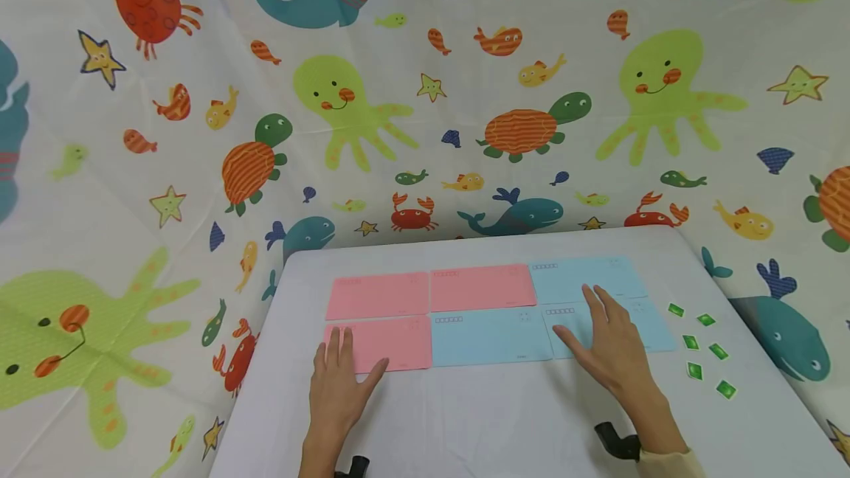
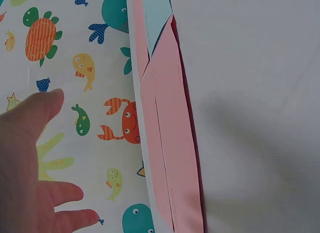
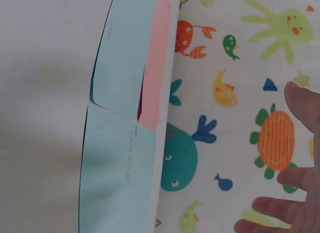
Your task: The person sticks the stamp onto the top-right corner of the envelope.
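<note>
Three pink envelopes [image 1: 378, 296] and three blue envelopes [image 1: 491, 338] lie flat in two rows on a white table. My left hand [image 1: 339, 386], fingers spread, is at the lower left pink envelope [image 1: 398, 345]; whether it touches the paper I cannot tell. Over the lower right blue envelope [image 1: 654, 330], which it partly hides, is my right hand [image 1: 611, 352] with fingers extended. Neither hand holds anything. Each wrist view shows fingers apart and envelopes beyond: pink envelope [image 2: 172, 118] on the left, blue envelope [image 3: 117, 173] on the right.
Several small green stamp-like pieces [image 1: 694, 371] lie loose on the table [image 1: 478, 419], right of the envelopes. A cloth [image 1: 412, 139] printed with sea animals hangs behind and around the table. A black wrist-worn piece [image 1: 617, 442] sits by the right forearm.
</note>
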### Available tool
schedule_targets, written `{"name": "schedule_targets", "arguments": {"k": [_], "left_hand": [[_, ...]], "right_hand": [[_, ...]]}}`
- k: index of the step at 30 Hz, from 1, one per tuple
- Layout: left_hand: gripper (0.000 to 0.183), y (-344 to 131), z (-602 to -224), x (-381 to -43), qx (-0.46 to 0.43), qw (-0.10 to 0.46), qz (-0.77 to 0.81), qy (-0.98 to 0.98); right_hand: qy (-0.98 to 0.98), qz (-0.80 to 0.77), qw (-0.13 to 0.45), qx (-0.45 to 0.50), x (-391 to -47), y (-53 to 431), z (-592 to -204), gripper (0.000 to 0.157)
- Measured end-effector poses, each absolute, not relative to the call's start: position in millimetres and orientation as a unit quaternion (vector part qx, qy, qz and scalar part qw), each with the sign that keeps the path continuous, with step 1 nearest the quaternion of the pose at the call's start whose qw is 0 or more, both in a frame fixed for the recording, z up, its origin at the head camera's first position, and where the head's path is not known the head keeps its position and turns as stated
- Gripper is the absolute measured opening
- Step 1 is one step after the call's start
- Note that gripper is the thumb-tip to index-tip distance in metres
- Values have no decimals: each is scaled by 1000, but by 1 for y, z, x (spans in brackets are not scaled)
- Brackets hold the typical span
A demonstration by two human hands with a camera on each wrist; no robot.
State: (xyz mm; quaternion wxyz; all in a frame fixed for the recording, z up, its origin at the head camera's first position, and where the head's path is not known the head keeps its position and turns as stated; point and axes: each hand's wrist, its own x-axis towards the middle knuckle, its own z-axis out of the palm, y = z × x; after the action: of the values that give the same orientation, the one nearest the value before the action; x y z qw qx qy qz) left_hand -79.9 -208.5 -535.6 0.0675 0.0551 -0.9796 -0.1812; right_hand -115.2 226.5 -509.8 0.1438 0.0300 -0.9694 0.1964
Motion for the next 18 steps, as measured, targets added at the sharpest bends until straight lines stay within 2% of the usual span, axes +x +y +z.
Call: {"name": "schedule_targets", "arguments": {"k": [18], "left_hand": [[100,-221,-539,-77,69,39,-185,-980]], "right_hand": [[-968,196,154,30,-113,238,-510,89]]}}
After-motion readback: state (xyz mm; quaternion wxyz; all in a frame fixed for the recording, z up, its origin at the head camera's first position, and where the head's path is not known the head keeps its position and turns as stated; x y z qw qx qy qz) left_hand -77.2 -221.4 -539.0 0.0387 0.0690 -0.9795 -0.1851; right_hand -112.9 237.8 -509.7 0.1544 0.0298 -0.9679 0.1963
